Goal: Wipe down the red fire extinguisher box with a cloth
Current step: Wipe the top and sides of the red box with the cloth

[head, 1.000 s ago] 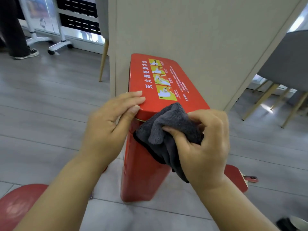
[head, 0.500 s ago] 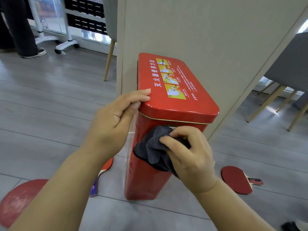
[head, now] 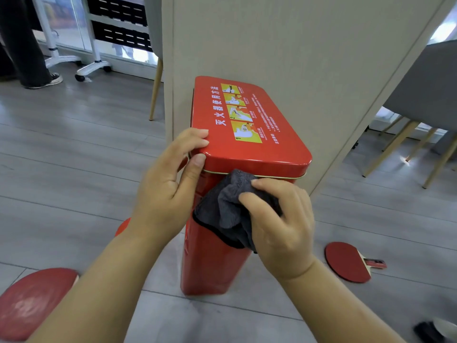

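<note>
A tall red fire extinguisher box (head: 257,149) stands on the grey floor against a beige partition; its lid carries a yellow instruction label. My left hand (head: 168,189) grips the lid's near left corner, fingers on top and thumb on the rim. My right hand (head: 279,226) holds a bunched dark grey cloth (head: 222,214) pressed against the box's front face just below the lid rim. The lower front of the box shows beneath the cloth.
A red table tennis paddle (head: 348,262) lies on the floor to the right, with another red paddle (head: 29,303) at the lower left. Chair legs (head: 385,149) stand at right behind the partition (head: 284,45). A person's leg and shoe (head: 37,70) are at far left.
My right hand moved the cloth down from the lid's front edge onto the front face, then back up near the rim. My left hand has kept its hold on the lid corner.
</note>
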Tool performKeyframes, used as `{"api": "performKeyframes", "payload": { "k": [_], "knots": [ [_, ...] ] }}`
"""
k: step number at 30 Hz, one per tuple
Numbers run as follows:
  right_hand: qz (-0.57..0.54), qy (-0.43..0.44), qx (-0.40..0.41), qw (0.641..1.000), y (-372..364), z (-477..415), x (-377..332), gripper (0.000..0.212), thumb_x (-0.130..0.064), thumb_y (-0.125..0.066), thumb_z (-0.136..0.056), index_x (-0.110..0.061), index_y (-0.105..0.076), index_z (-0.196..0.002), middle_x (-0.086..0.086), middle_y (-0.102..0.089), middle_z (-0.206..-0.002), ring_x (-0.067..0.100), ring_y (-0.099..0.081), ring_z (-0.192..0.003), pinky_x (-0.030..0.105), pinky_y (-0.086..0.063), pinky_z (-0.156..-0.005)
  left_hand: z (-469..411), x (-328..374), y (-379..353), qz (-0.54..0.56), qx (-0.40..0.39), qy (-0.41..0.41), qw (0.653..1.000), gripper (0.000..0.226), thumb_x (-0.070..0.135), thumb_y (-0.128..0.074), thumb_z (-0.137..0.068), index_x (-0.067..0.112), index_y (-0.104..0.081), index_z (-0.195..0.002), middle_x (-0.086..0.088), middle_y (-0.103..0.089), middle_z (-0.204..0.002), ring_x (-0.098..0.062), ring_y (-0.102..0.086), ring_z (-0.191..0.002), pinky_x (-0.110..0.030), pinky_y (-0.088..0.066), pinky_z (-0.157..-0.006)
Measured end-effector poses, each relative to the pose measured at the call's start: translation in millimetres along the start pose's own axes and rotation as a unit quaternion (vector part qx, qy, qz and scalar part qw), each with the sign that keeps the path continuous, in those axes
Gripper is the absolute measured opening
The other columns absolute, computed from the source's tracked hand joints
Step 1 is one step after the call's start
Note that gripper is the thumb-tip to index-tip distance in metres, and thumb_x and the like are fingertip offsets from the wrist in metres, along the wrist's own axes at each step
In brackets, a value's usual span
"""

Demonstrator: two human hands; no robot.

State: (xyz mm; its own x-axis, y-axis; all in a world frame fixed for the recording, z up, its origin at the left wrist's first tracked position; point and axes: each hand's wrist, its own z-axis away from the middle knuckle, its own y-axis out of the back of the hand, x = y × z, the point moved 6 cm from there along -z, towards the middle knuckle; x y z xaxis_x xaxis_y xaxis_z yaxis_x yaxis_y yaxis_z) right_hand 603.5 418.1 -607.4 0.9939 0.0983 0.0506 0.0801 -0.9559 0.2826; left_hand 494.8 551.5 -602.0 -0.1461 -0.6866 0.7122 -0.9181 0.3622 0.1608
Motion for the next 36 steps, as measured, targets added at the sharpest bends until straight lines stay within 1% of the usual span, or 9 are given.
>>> {"api": "performKeyframes", "payload": {
  "k": [9, 13, 15, 17, 20, 23, 27, 31, 36],
  "knots": [
    [0.102, -0.011, -0.02, 0.995, -17.8, 33.3, -9.2, 0.039, -0.01, -0.07, -0.084, -0.018, -0.057, -0.121, 0.009, -0.051, -0.126, 0.026, -0.056, -0.109, 0.044, -0.045, -0.077, 2.2, 8.2, -1.5, -0.017, 0.0, -0.009, 1.0, 0.023, 0.02, -0.042, -0.097, 0.034, -0.049, -0.114, 0.023, -0.049, -0.127, 0.008, -0.044, -0.123, -0.011, -0.041, -0.095],
    [0.12, -0.022, -0.062, 0.991, -30.1, 46.1, -16.5, 0.042, -0.035, -0.049, -0.095, -0.013, -0.047, -0.132, 0.017, -0.04, -0.132, 0.029, -0.046, -0.11, 0.046, -0.042, -0.082, 2.5, 10.4, -1.1, -0.026, 0.002, -0.01, 1.0, 0.021, 0.012, -0.043, -0.098, 0.027, -0.049, -0.112, 0.02, -0.049, -0.127, 0.01, -0.044, -0.121, -0.01, -0.042, -0.093],
    [0.13, -0.036, -0.082, 0.987, -35.3, 46.9, -20.5, 0.059, -0.053, -0.039, -0.093, -0.011, -0.041, -0.136, 0.019, -0.035, -0.134, 0.03, -0.04, -0.114, 0.047, -0.039, -0.086, 2.6, 10.0, -0.9, -0.021, -0.002, -0.008, 1.0, 0.021, 0.011, -0.043, -0.098, 0.025, -0.049, -0.112, 0.019, -0.049, -0.127, 0.009, -0.044, -0.122, -0.01, -0.042, -0.092],
    [0.151, -0.045, -0.089, 0.983, -38.2, 47.9, -21.1, 0.074, -0.06, -0.05, -0.086, -0.012, -0.035, -0.139, 0.018, -0.034, -0.134, 0.03, -0.037, -0.116, 0.046, -0.038, -0.087, 2.8, 9.8, -0.4, -0.017, -0.009, -0.007, 1.0, 0.02, 0.012, -0.044, -0.098, 0.024, -0.049, -0.113, 0.019, -0.049, -0.128, 0.007, -0.044, -0.123, -0.011, -0.043, -0.093],
    [0.166, -0.047, -0.078, 0.982, -37.2, 49.5, -17.0, 0.074, -0.028, -0.074, -0.079, -0.015, -0.034, -0.139, 0.016, -0.035, -0.134, 0.031, -0.045, -0.107, 0.046, -0.044, -0.084, 3.0, 9.6, 0.3, -0.011, -0.018, 0.004, 1.0, 0.021, 0.012, -0.044, -0.098, 0.025, -0.05, -0.113, 0.018, -0.049, -0.129, 0.006, -0.044, -0.124, -0.012, -0.044, -0.092],
    [0.127, -0.038, -0.077, 0.988, -31.0, 43.5, -13.7, 0.057, -0.005, -0.064, -0.084, -0.017, -0.043, -0.136, 0.014, -0.036, -0.133, 0.035, -0.053, -0.095, 0.046, -0.048, -0.077, 2.9, 10.8, 0.6, -0.01, -0.022, 0.011, 1.0, 0.022, 0.015, -0.045, -0.097, 0.029, -0.049, -0.113, 0.02, -0.049, -0.129, 0.007, -0.044, -0.124, -0.015, -0.046, -0.092],
    [0.071, -0.039, -0.101, 0.992, -14.1, 28.4, -9.1, 0.05, -0.003, -0.055, -0.093, -0.02, -0.04, -0.137, 0.009, -0.038, -0.132, 0.037, -0.059, -0.088, 0.044, -0.049, -0.071, 4.9, 8.7, 0.0, -0.006, -0.012, 0.013, 1.0, 0.023, 0.03, -0.049, -0.092, 0.036, -0.049, -0.115, 0.02, -0.05, -0.129, 0.001, -0.045, -0.126, -0.035, -0.049, -0.097],
    [0.051, -0.037, -0.09, 0.994, 19.3, 10.9, 3.3, 0.039, -0.004, -0.045, -0.097, -0.015, -0.042, -0.135, 0.012, -0.037, -0.131, 0.033, -0.05, -0.105, 0.04, -0.046, -0.091, 5.8, 6.5, -4.7, 0.005, 0.009, 0.008, 1.0, 0.026, 0.032, -0.053, -0.089, 0.032, -0.05, -0.115, 0.019, -0.049, -0.129, -0.001, -0.046, -0.126, -0.039, -0.047, -0.1],
    [0.128, -0.079, -0.1, 0.984, 23.6, 0.5, 32.5, 0.069, 0.008, -0.051, -0.085, -0.032, -0.037, -0.14, 0.007, -0.032, -0.14, 0.036, -0.051, -0.093, 0.039, -0.041, -0.084, 7.7, 0.7, -6.6, -0.036, 0.02, -0.029, 0.999, 0.023, 0.028, -0.051, -0.093, 0.023, -0.057, -0.115, 0.012, -0.048, -0.132, -0.011, -0.047, -0.127, -0.047, -0.045, -0.1]
  ]
}}
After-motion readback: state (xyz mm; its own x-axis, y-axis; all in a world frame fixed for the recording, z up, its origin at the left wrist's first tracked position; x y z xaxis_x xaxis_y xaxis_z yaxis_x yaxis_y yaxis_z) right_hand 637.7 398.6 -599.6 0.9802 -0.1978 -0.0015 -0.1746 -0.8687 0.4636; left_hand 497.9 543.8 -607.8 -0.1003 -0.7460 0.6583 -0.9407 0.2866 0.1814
